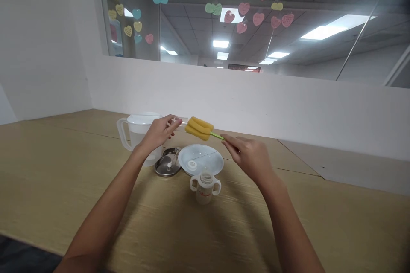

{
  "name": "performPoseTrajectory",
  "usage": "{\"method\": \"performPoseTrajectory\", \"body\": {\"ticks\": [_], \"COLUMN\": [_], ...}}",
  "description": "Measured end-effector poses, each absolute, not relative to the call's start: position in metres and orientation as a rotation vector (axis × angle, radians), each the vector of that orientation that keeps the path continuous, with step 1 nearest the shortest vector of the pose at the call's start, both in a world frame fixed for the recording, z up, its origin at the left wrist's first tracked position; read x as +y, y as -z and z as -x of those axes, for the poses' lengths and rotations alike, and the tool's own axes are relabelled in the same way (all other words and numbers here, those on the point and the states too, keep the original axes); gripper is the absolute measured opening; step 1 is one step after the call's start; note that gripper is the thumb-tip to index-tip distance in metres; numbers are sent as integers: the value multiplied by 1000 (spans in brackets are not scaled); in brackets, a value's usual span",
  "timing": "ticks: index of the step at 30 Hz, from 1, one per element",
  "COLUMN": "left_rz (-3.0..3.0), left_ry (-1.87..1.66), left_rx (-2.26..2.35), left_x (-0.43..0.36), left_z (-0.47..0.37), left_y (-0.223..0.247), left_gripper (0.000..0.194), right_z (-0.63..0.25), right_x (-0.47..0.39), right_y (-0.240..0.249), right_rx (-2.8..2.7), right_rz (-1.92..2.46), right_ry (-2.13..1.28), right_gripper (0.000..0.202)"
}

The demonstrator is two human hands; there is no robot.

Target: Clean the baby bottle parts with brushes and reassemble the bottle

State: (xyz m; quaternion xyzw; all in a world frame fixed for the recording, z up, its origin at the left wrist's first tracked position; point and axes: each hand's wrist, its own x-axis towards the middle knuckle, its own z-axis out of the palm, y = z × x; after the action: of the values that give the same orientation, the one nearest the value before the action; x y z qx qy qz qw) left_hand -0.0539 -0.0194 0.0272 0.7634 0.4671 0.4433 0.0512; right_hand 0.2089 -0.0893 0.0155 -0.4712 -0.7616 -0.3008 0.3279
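Observation:
Pinched in my right hand (248, 153) is the green handle of a yellow sponge brush (199, 128), whose head points left above a white bowl (206, 154). My left hand (162, 131) has its fingers closed on a small clear piece (177, 121) beside the sponge head; its exact shape is hard to make out. The bowl holds a white ring-shaped part (191, 165). In front of it a two-handled baby bottle (205, 187) stands upright with its top open. A metal tray (165, 167) at the bowl's left carries a small part with a thin tube (169, 165).
A translucent lidded pitcher (136, 129) stands behind my left hand, its handle to the left. The wooden table (80, 170) runs back to a white wall (192, 89) under a window with heart-shaped notes. A grey panel (349, 170) lies at the right rear.

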Motion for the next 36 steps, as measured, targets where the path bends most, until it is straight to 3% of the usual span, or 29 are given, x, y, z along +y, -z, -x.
{"method": "performPoseTrajectory", "body": {"ticks": [4, 9, 15, 24, 28, 36], "left_rz": [-2569, -2655, -2607, -2574, -2576, -2699], "left_ry": [-1109, -453, -211, -63, -94, -331], "left_rx": [1615, 1869, 1983, 2089, 2093, 1948], "left_x": [8, 37, 46, 53, 53, 36], "left_z": [69, 74, 67, 58, 57, 49], "left_y": [-6, 30, 56, 79, 82, 51], "left_gripper": [48, 44, 45, 38, 47, 55], "right_z": [-209, -208, -209, -208, -207, -208], "right_x": [-91, -90, -88, -89, -89, -89], "right_y": [-17, -17, -17, -18, -18, -18], "right_rx": [-1985, -2024, -2035, -2060, -2066, -2045], "right_rz": [1204, 1239, 1220, 1229, 1239, 1260], "right_ry": [701, 664, 684, 676, 662, 673], "right_gripper": [30, 30, 26, 26, 27, 27]}}
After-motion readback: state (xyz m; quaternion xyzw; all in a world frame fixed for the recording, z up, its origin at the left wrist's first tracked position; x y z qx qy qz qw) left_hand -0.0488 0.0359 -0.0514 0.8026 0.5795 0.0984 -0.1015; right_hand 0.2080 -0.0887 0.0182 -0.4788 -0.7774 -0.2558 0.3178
